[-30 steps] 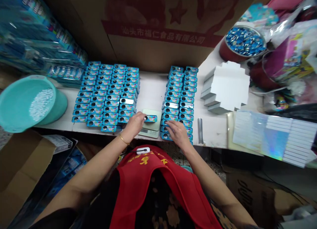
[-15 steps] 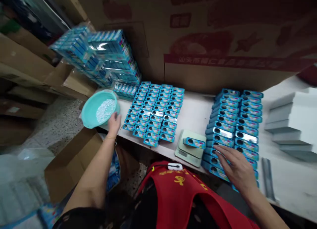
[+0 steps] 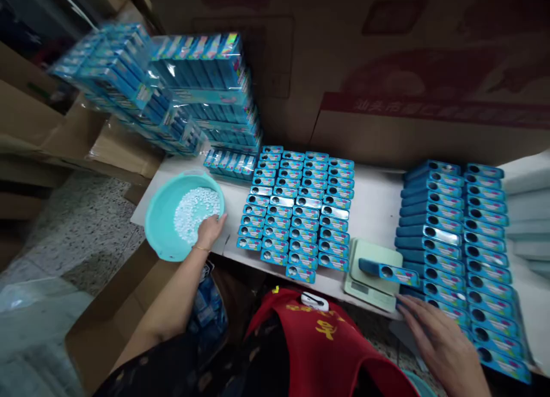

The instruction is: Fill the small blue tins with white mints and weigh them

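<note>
We have our left hand [image 3: 209,230] inside the teal basin [image 3: 161,236], fingers curled down into the heap of small white pellets [image 3: 194,208]; whether that grip has closed on any pellets we cannot tell, since the fingertips are hidden from view. The basin sits at the left end of the counter [image 3: 373,208], partly over its front edge, which keeps the pellets within easy reach of that arm.

Well apart to the right, a single blue tin [image 3: 389,272] lies tilted across the pale green scale [image 3: 373,274], its round hole facing up, apparently so that it can be filled and weighed in place. Our right hand [image 3: 442,342] rests open and flat just beside the scale, fingertips touching the nearest tins of the right-hand block of tins [image 3: 458,242], holding nothing.

Between basin and scale lies the left-hand block of tins [image 3: 296,208], laid in neat overlapping rows with the holes upward, which seems to keep them sorted apart from the right-hand lot. Behind it, shrink-wrapped packs [image 3: 206,87] are stacked against a large cardboard box [image 3: 408,128]. An open carton [image 3: 107,328] stands on the floor below the basin.
</note>
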### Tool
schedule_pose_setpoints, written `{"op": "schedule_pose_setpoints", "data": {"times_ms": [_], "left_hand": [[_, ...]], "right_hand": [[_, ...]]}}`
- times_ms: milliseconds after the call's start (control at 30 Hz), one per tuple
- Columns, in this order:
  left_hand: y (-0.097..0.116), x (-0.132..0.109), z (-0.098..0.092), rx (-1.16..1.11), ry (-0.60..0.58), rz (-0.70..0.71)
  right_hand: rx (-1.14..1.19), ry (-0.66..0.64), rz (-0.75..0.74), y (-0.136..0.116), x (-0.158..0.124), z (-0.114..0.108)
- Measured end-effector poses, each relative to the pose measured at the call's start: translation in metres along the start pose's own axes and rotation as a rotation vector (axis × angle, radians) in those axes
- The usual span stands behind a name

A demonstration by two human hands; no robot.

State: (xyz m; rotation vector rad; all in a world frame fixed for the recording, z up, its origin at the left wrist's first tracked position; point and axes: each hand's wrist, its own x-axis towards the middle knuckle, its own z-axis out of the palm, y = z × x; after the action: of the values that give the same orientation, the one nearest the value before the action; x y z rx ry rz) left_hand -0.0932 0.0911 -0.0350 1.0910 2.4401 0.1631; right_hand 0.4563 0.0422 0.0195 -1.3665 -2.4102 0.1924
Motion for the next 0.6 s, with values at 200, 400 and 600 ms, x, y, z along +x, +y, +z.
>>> {"op": "schedule_pose_setpoints", "data": {"times_ms": [200, 400, 600], "left_hand": [[-0.032, -0.005, -0.006, -0.149, 0.033, -0.084], [-0.066, 0.012, -0.008, -0.237, 0.155, -0.393], [-0.041, 0.014, 0.018, -0.622, 0.103, -0.318]], "right_hand": [[0.024, 0.008, -0.021, -0.020, 0.043, 0.010], [0.017, 0.011, -0.033, -0.031, 0.036, 0.003], [-0.003, -0.015, 0.059, -0.037, 0.018, -0.004]]}}
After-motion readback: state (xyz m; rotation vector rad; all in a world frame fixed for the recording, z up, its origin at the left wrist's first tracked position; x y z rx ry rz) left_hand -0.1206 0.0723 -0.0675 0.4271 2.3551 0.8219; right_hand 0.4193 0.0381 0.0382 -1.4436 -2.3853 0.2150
